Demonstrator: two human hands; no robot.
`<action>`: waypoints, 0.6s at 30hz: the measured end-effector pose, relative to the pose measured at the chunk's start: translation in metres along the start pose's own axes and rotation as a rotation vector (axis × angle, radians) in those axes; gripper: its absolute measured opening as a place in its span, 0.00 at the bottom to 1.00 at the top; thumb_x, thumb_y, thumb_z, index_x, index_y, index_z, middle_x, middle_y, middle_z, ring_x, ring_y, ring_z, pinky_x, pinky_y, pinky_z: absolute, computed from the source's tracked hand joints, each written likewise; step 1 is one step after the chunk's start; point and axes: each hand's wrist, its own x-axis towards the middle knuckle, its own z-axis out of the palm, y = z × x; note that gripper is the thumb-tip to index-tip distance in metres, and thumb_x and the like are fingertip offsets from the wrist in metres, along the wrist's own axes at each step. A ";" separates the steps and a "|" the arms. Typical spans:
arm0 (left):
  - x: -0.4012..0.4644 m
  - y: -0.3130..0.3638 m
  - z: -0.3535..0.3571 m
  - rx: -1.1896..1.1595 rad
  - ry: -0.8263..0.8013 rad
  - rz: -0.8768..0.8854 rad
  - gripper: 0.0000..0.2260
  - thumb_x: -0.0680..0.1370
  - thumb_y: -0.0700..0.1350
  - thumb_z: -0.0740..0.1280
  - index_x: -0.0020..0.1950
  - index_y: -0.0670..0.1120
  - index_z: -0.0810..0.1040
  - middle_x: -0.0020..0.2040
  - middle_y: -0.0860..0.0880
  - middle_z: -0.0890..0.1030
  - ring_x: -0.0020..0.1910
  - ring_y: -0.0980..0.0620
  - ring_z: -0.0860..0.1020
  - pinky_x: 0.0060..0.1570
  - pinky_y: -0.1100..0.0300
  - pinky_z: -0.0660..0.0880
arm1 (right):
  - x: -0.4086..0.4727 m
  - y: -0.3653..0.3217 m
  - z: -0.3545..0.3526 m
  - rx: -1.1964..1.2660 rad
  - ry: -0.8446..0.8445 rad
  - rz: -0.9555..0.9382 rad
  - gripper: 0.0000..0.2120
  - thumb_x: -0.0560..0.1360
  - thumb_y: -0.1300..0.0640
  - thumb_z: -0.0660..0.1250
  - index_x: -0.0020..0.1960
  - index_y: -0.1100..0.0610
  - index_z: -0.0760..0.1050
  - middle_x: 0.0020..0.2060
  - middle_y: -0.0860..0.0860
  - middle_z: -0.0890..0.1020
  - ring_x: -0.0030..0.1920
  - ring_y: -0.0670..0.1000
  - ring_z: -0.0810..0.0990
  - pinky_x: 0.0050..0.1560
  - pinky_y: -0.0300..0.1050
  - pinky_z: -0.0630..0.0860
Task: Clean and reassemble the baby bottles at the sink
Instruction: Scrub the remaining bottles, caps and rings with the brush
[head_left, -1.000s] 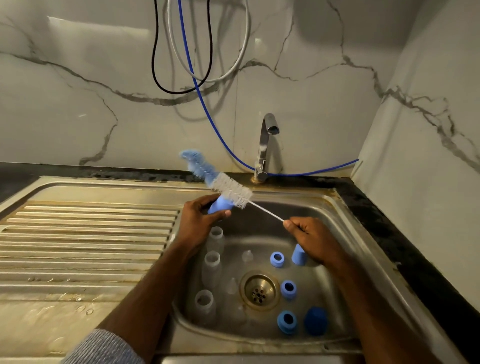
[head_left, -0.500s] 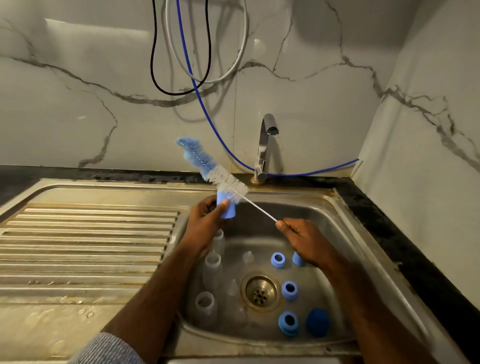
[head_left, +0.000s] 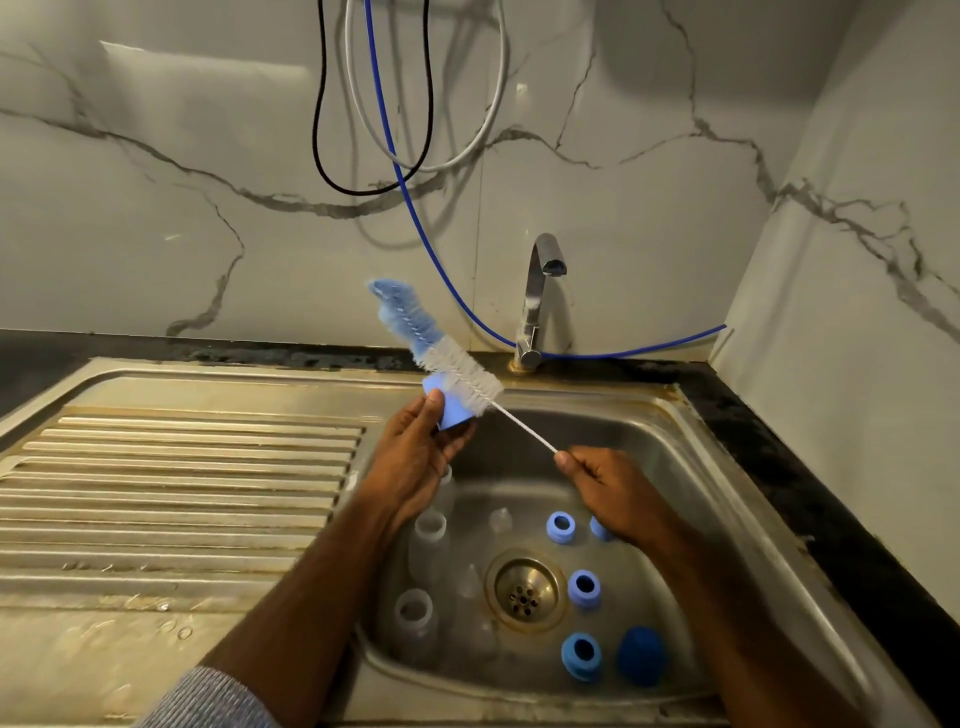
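Observation:
My left hand (head_left: 415, 457) grips a small blue bottle cap (head_left: 451, 406) above the sink's left rim. My right hand (head_left: 613, 488) pinches the thin white wire handle of a bottle brush (head_left: 457, 364), whose white and blue bristles lie across the top of the cap. In the steel sink basin (head_left: 649, 447) stand clear bottles (head_left: 428, 545) at the left, clear teats (head_left: 500, 519) near the drain, blue collar rings (head_left: 561, 527) and a dark blue cap (head_left: 641, 656) at the right.
A chrome tap (head_left: 540, 301) stands behind the basin, with no water running. The ribbed steel draining board (head_left: 171, 488) lies to the left. Black, white and blue hoses (head_left: 395, 130) hang on the marble wall. The drain (head_left: 524, 590) sits mid-basin. A side wall closes the right.
The brush has slid up and to the left across the cap, and the left hand has turned the cap slightly. The right hand followed towards the left.

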 end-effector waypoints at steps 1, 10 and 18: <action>-0.002 -0.005 0.003 0.012 -0.021 -0.025 0.18 0.79 0.46 0.66 0.66 0.41 0.75 0.62 0.38 0.82 0.61 0.40 0.82 0.58 0.46 0.81 | 0.000 -0.004 0.005 -0.004 0.008 -0.012 0.19 0.83 0.49 0.60 0.33 0.49 0.69 0.24 0.44 0.71 0.26 0.42 0.70 0.29 0.36 0.67; 0.005 -0.004 -0.002 0.066 0.012 -0.025 0.15 0.83 0.50 0.62 0.67 0.45 0.76 0.64 0.39 0.81 0.63 0.39 0.80 0.59 0.39 0.78 | -0.002 0.001 -0.004 0.021 0.027 0.004 0.21 0.83 0.51 0.61 0.31 0.46 0.68 0.24 0.42 0.71 0.26 0.42 0.68 0.30 0.35 0.65; 0.002 0.002 -0.003 0.030 0.015 -0.005 0.21 0.73 0.44 0.71 0.65 0.40 0.76 0.60 0.39 0.83 0.58 0.43 0.83 0.52 0.50 0.83 | 0.001 0.004 -0.002 -0.033 0.023 -0.019 0.20 0.83 0.49 0.61 0.33 0.48 0.68 0.24 0.44 0.71 0.27 0.42 0.69 0.32 0.41 0.68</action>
